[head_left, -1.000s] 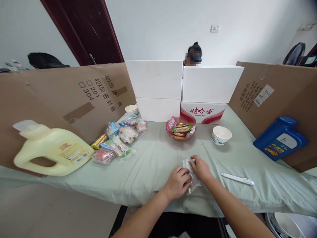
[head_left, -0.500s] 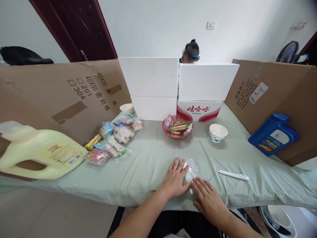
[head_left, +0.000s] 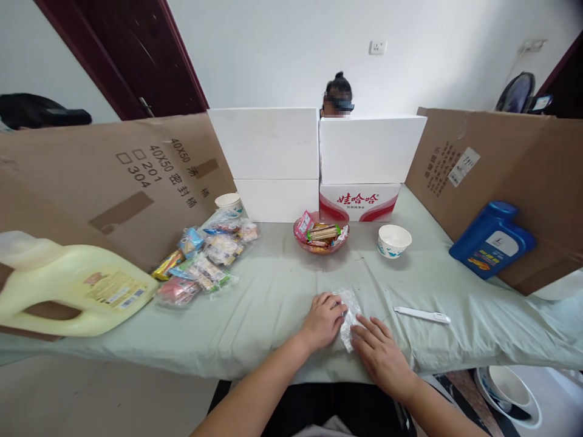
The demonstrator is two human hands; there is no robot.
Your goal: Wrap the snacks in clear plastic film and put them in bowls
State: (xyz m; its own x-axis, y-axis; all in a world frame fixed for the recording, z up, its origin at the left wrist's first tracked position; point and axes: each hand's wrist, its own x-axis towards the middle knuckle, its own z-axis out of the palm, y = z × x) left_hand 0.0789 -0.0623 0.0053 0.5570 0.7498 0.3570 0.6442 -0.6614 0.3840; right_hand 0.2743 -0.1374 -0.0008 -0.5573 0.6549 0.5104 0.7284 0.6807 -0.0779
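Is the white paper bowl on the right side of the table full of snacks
No, the white paper bowl looks bare inside; the wrapped snacks sit in the pink bowl beside it.

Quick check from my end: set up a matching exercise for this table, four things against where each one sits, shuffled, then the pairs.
Things:
1. clear plastic bag
2. blue jug
3. pink snack bowl
4. white pen-like stick

Places:
A. leaning against the cardboard wall on the right
B. under both hands, left hand and right hand
C. flat on the cloth, right of the hands
D. in front of the red-and-white box

Pairs: 1-B, 2-A, 3-D, 4-C
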